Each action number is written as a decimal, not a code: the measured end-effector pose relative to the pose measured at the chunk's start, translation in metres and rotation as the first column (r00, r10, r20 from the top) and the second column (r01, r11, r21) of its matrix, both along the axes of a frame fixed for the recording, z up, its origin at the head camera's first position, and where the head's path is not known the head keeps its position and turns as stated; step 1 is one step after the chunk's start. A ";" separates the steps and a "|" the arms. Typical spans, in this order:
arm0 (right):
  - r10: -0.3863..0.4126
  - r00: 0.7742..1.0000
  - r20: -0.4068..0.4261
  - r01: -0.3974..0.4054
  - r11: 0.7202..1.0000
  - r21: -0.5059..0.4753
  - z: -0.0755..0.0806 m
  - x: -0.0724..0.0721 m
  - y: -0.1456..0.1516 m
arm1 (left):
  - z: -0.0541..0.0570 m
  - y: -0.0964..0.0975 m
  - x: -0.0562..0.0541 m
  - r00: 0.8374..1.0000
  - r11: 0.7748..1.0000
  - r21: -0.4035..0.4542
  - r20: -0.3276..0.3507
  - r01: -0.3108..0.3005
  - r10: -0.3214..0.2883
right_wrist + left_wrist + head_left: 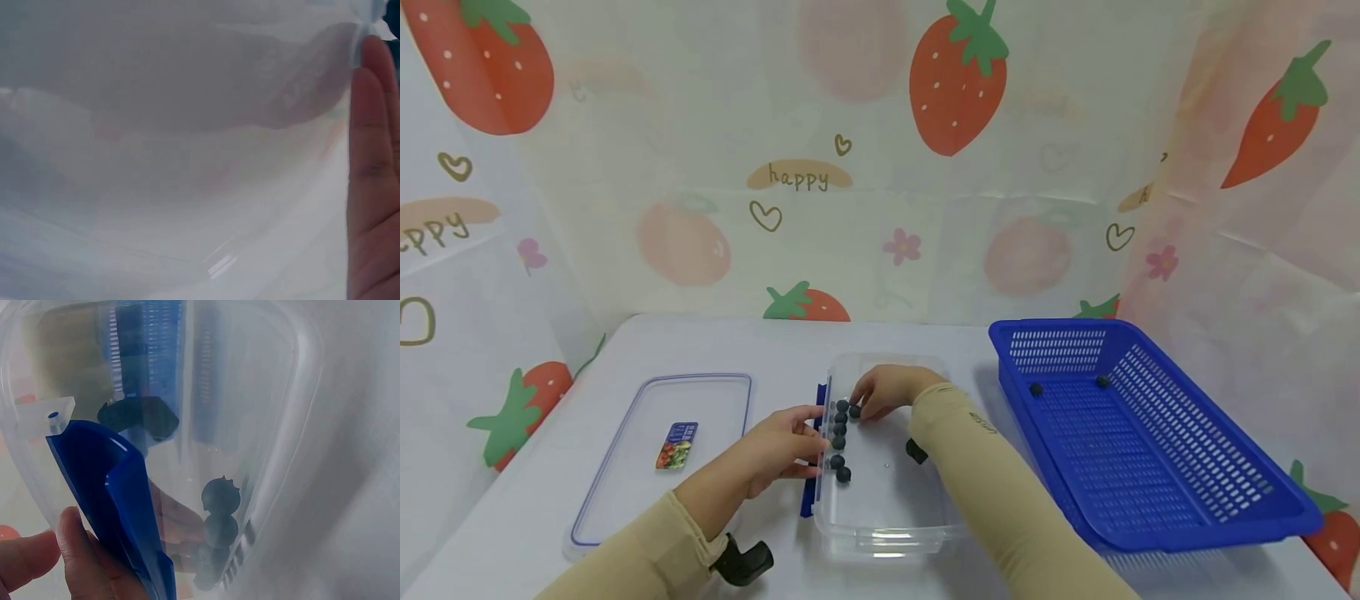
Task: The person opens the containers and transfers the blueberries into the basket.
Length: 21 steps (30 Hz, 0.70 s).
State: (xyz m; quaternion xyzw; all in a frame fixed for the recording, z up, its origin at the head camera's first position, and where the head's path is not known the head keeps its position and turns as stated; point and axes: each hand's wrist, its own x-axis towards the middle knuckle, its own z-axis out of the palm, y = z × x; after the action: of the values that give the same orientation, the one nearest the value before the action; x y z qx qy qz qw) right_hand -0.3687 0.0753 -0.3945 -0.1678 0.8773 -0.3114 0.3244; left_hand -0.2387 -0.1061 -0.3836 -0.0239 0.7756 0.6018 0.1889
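A clear plastic box (887, 533) with blue side latches stands in the middle of the table. Along its left inside wall, several dark blueberries (840, 430) form a column; through the clear wall in the left wrist view, one blueberry (220, 497) shows its crown. My right hand (891, 390) reaches into the box and pinches a blueberry (855, 412) near the top of that column. The left hand (775, 446) rests its extended fingers against the box's left side, beside the blue latch (119, 500). In the right wrist view, the right fingers (372, 150) look fairly straight.
To the right stands a blue plastic basket (1150, 533) with two blueberries (1036, 389) in it. A clear lid (617, 492) with a blue seal and a colourful label (677, 446) lies on the left. Strawberry-print sheeting (700, 167) surrounds the white table.
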 end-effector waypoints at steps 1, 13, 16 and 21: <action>0.000 1.000 0.000 0.000 1.000 -0.001 0.000 0.000 -0.001 | 0.000 0.000 0.000 1.000 1.000 0.002 0.000 -0.001 0.001; 0.045 0.999 -0.017 -0.044 0.998 0.045 -0.002 0.001 -0.002 | 0.000 -0.001 0.000 1.000 1.000 0.010 0.001 0.006 -0.006; 0.049 0.999 -0.011 -0.049 0.998 0.044 -0.002 0.002 -0.002 | 0.001 -0.001 0.001 1.000 1.000 0.009 -0.004 0.013 -0.013; 0.033 0.999 0.010 -0.033 0.999 0.015 -0.001 0.001 0.000 | 0.002 -0.001 0.002 1.000 1.000 0.007 -0.004 0.011 -0.011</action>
State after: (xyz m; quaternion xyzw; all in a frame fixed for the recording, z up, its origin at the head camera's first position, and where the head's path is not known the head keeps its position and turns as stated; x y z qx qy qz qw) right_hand -0.3681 0.0754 -0.3960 -0.1782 0.8752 -0.3000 0.3351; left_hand -0.2368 -0.1068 -0.3818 -0.0180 0.7740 0.6035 0.1908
